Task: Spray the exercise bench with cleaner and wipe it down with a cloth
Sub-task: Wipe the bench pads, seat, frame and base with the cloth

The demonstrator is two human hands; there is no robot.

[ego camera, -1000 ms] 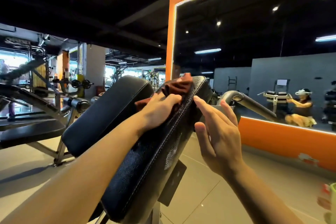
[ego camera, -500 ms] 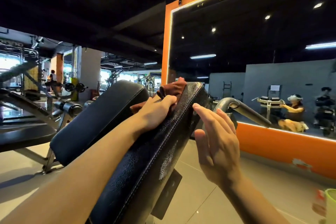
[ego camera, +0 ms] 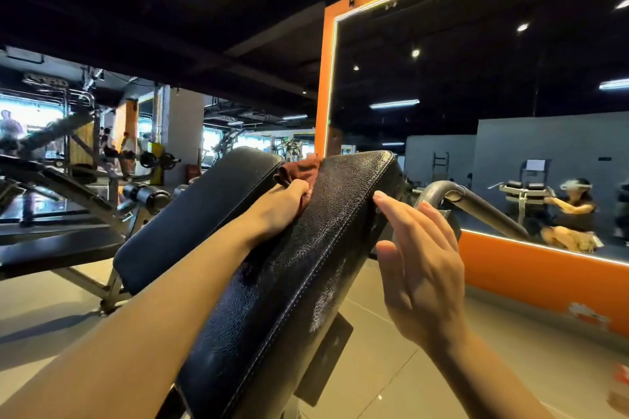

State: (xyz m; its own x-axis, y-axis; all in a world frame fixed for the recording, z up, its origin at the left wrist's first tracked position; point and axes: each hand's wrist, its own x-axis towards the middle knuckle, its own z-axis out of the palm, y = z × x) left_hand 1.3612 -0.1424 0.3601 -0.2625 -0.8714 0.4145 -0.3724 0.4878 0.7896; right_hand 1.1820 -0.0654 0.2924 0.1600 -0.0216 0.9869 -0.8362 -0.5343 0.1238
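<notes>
Gym machines are filling the background while the left hand [ego camera: 284, 202] is gripping the soft, bunchable cloth [ego camera: 301, 171] under curled fingers on the bench pad [ego camera: 306, 269]; the right hand [ego camera: 420, 260] is hovering open beside its edge.

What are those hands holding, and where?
The left hand grips the rust-brown cloth by its lower bunched end; the right hand holds nothing.

We see the cloth [ego camera: 301, 171] on the bench pad [ego camera: 306, 265], under the left hand [ego camera: 282, 204]; the right hand [ego camera: 420, 265] is right of the pad, the mirror [ego camera: 476, 95] behind it.
</notes>
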